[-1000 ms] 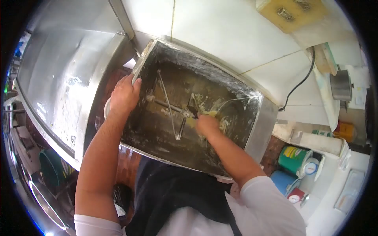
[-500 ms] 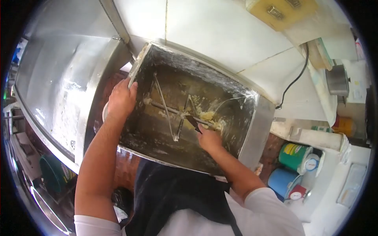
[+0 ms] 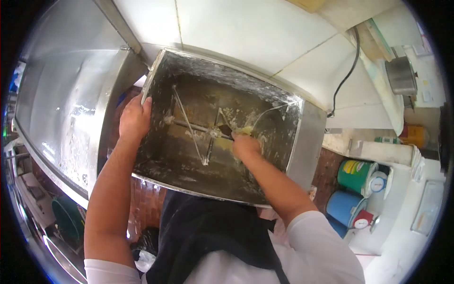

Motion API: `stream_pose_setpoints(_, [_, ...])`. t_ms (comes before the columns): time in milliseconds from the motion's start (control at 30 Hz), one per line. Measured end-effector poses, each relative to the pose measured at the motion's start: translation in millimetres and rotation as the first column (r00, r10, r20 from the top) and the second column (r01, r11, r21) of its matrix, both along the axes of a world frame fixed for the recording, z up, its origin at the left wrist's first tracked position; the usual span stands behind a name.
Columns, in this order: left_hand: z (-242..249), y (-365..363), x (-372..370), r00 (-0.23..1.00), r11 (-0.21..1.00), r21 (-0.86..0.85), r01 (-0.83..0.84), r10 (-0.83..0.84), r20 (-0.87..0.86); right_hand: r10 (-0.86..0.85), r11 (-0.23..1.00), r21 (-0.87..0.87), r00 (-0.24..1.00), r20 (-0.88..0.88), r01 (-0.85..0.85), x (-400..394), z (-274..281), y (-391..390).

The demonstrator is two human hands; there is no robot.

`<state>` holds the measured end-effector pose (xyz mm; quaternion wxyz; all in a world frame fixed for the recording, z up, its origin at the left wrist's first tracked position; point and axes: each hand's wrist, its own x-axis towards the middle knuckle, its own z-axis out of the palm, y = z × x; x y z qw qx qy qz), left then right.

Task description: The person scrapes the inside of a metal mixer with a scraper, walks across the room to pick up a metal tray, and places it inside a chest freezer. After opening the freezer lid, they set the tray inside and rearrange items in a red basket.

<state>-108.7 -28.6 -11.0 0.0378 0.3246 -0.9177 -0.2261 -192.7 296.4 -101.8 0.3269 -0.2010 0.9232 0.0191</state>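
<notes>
A rectangular steel mixer tub (image 3: pixel 156 185) with dough-smeared inner walls lies in front of me. Across its inside runs a mixing shaft (image 3: pixel 194 127) with thin bent arms, caked with pale dough. My left hand (image 3: pixel 134 120) is closed over the tub's left rim. Inside the tub, my right hand (image 3: pixel 247 146) is wrapped round a scraper, whose dark blade (image 3: pixel 225 131) reaches the shaft near its centre. Yellowish dough (image 3: pixel 244 130) clings to the shaft beside my right fingers. The scraper's handle is mostly hidden in my hand.
On the left stands a large steel machine (image 3: pixel 61 104) with a sloping surface. White tiles rise behind the tub, and a black cable (image 3: pixel 347 75) hangs at right. A green bucket (image 3: pixel 354 177), a blue bucket (image 3: pixel 344 207) and a red scale (image 3: pixel 363 218) are at lower right.
My right hand has moved the scraper up and slightly left against the shaft. My left hand stays on the rim; the whole view has shifted a little.
</notes>
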Motion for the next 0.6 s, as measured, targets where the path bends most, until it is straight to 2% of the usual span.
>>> stream_pose_setpoints(33, [1, -1, 0, 1.000, 1.000, -0.003, 0.010, -0.010, 0.002, 0.043, 0.998, 0.043, 0.999, 0.024, -0.044, 5, -3, -6])
stream_pose_setpoints(100, [2, 0, 0, 0.999, 1.000, 0.000, 0.029, -0.029, 0.013, 0.001, 1.000, -0.016, 1.000, 0.029, 0.000, 9, -1, 1])
stream_pose_setpoints(167, [4, -1, 0, 0.999, 0.999, 0.025, 0.042, -0.042, 0.001, -0.168, 0.962, -0.205, 0.983, 0.075, 0.181, 2, 7, 14])
stream_pose_setpoints(267, [-1, -2, 2, 0.997, 0.999, 0.019, 0.051, -0.050, -0.051, -0.214, 0.951, -0.228, 0.977, -0.003, 0.207, -10, 24, 21])
stream_pose_setpoints(300, [-1, -2, 2, 0.997, 0.998, 0.016, 0.054, -0.053, -0.056, -0.217, 0.950, -0.232, 0.976, -0.007, 0.210, -11, 20, 25])
stream_pose_setpoints(367, [1, -2, 1, 0.999, 0.999, 0.003, 0.044, -0.044, -0.019, -0.026, 1.000, 0.006, 0.997, -0.071, 0.027, -12, 1, 34])
stream_pose_setpoints(467, [-6, -6, 2, 0.998, 0.998, 0.011, 0.066, -0.066, -0.024, 0.056, 0.996, 0.071, 0.998, -0.043, -0.053, 19, -28, 22])
stream_pose_setpoints(567, [-8, -7, 1, 0.999, 0.999, 0.008, 0.045, -0.045, -0.018, 0.084, 0.994, 0.072, 0.996, 0.005, -0.085, 25, -22, -10])
stream_pose_setpoints(600, [-6, -6, 0, 0.999, 0.999, 0.007, 0.048, -0.048, -0.020, -0.058, 0.996, -0.069, 0.998, -0.002, 0.057, 20, 0, -2])
